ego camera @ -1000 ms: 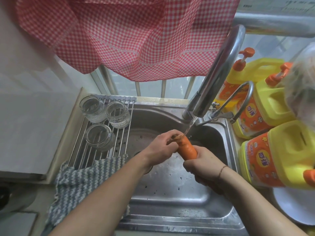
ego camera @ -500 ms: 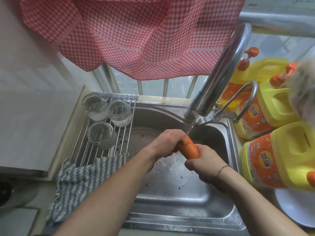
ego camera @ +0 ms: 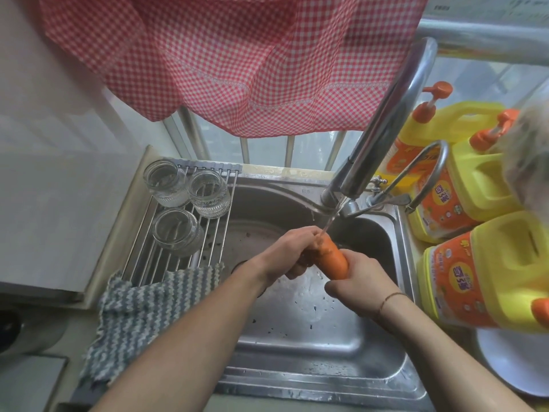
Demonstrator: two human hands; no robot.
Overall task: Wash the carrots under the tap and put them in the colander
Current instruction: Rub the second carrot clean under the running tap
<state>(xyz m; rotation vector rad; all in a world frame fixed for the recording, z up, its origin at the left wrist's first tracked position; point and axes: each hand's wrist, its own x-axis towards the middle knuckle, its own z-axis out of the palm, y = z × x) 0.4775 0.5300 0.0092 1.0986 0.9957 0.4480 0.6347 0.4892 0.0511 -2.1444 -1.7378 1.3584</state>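
Since a second ago my left hand (ego camera: 289, 252) has slid up over the carrot's (ego camera: 332, 258) top end, hiding the tip it was only rubbing before. Its fingers are curled round that end, right where the thin stream from the tap (ego camera: 383, 126) lands. My right hand (ego camera: 361, 279) grips the lower end, fingers wrapped under it. I hold the carrot tilted above the sink (ego camera: 297, 331), toward its back right corner. Three glass jars (ego camera: 187, 203) stand on the drying rack (ego camera: 166, 263) over the sink's left edge, and yellow detergent bottles (ego camera: 475, 281) crowd the counter at the right.
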